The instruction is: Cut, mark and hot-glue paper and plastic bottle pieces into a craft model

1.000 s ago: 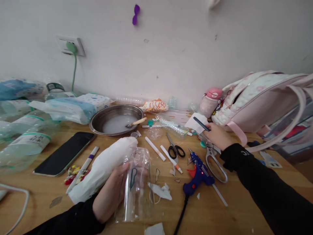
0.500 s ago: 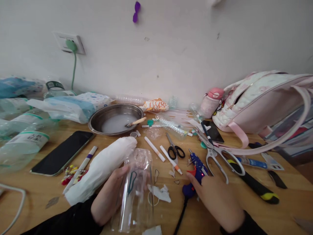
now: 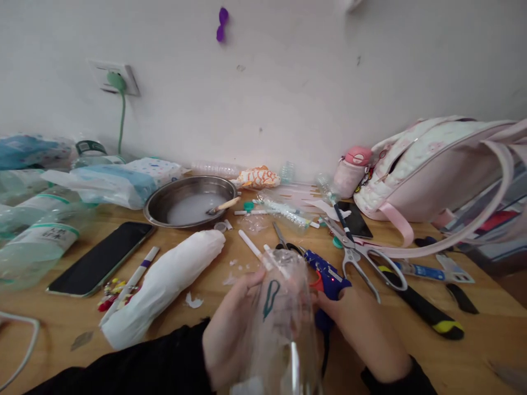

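My left hand (image 3: 233,329) is wrapped round a clear plastic bottle piece (image 3: 284,318) with a dark green loop drawn on it. At its right, my right hand (image 3: 362,323) grips a blue glue gun (image 3: 327,274) with an orange trigger and a small red light. The bottle piece covers part of my right fingertips and the gun's lower end. A white wrapped, long shape (image 3: 168,280) lies left of my left hand. Behind the bottle piece are black-handled scissors (image 3: 281,236) and white markers (image 3: 249,244).
A steel bowl (image 3: 189,216) of cloudy liquid holds a brush. Phone (image 3: 102,258) and plastic bottles (image 3: 45,241) lie left. Large scissors (image 3: 354,255), a black-yellow tool (image 3: 428,307), a pink bottle (image 3: 352,170) and a bag (image 3: 432,164) are right. An orange-patterned fish shape (image 3: 259,177) lies behind.
My left hand has moved the bottle piece right, now overlapping the small scissors and markers. My right hand has closed round the glue gun, and the view has shifted slightly.
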The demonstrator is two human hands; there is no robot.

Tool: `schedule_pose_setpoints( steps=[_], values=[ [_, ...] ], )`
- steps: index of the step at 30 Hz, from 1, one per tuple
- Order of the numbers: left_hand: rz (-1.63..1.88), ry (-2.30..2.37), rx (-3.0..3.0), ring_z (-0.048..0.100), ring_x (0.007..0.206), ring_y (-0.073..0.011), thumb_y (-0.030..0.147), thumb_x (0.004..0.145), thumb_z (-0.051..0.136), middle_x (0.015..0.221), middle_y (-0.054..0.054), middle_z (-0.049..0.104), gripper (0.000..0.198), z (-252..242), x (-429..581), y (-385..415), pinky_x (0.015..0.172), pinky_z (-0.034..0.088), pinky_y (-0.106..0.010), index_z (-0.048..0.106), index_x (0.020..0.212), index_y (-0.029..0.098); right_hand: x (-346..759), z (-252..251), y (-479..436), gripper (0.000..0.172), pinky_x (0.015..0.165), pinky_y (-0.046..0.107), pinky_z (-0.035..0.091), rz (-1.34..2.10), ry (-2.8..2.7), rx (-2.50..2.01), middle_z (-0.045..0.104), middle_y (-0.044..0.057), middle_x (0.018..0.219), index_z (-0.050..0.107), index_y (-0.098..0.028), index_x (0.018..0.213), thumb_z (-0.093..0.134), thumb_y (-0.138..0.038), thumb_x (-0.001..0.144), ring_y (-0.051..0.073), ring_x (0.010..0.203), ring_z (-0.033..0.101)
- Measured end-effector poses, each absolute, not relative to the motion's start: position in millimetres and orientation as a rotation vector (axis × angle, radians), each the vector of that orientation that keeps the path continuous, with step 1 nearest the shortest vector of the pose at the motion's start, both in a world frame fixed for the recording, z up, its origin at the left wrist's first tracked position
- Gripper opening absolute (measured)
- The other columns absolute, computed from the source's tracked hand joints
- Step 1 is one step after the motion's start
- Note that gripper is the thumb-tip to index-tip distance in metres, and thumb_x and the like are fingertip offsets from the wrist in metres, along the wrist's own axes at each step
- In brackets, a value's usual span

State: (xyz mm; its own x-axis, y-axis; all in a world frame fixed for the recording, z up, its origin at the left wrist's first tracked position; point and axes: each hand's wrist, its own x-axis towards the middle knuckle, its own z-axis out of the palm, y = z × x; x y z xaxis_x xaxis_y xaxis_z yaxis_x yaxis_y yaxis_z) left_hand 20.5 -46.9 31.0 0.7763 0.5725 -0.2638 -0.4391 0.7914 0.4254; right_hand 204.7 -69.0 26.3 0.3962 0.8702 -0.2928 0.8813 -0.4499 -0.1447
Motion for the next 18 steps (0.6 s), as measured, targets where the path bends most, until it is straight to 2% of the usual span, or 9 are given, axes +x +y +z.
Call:
schedule_pose_setpoints(
  steps=[4, 8, 14, 18],
  values=[
    [0.569, 0.346, 0.212, 0.064, 0.078, -0.0203, 0.045, 0.080, 0.037, 0.085, -0.014, 0.069, 0.049, 32.0, 47.0, -39.4, 0.074, 0.044, -0.028, 0.064, 0.088, 0.005, 200.5, 35.0, -77.5, 0.045, 0.051, 0.031, 0.041, -0.479, 1.540, 2.678, 0.071, 0.015, 0.073, 0.065, -0.017, 0.069, 0.033, -0.047, 0.079, 0.028, 0.068, 0.066],
    [0.595, 0.329, 0.196, 0.064, 0.078, -0.0224, 0.047, 0.080, 0.036, 0.075, -0.012, 0.068, 0.047, 30.2, 54.3, -28.9, 0.074, 0.044, -0.030, 0.062, 0.085, 0.008, 196.4, 39.9, -84.0, 0.039, 0.057, 0.034, 0.041, -0.381, 1.521, 2.711, 0.070, 0.017, 0.075, 0.062, -0.016, 0.072, 0.037, -0.045, 0.078, 0.031, 0.074, 0.065],
    [0.618, 0.341, 0.212, 0.062, 0.090, -0.0239, 0.049, 0.079, 0.039, 0.086, -0.014, 0.068, 0.046, 30.4, 52.6, -20.9, 0.076, 0.042, -0.030, 0.059, 0.089, 0.009, 198.6, 34.9, -88.3, 0.030, 0.053, 0.033, 0.039, -0.268, 1.502, 2.788, 0.070, 0.015, 0.071, 0.058, -0.018, 0.072, 0.041, -0.042, 0.076, 0.031, 0.068, 0.064],
    [0.630, 0.385, 0.161, 0.060, 0.094, -0.0252, 0.051, 0.079, 0.037, 0.085, -0.013, 0.067, 0.048, 35.3, 51.9, -17.2, 0.078, 0.042, -0.031, 0.057, 0.088, 0.009, 198.9, 29.7, -91.1, 0.025, 0.051, 0.032, 0.038, -0.306, 1.515, 2.849, 0.069, 0.012, 0.069, 0.057, -0.019, 0.074, 0.043, -0.041, 0.075, 0.030, 0.066, 0.064]
  ],
)
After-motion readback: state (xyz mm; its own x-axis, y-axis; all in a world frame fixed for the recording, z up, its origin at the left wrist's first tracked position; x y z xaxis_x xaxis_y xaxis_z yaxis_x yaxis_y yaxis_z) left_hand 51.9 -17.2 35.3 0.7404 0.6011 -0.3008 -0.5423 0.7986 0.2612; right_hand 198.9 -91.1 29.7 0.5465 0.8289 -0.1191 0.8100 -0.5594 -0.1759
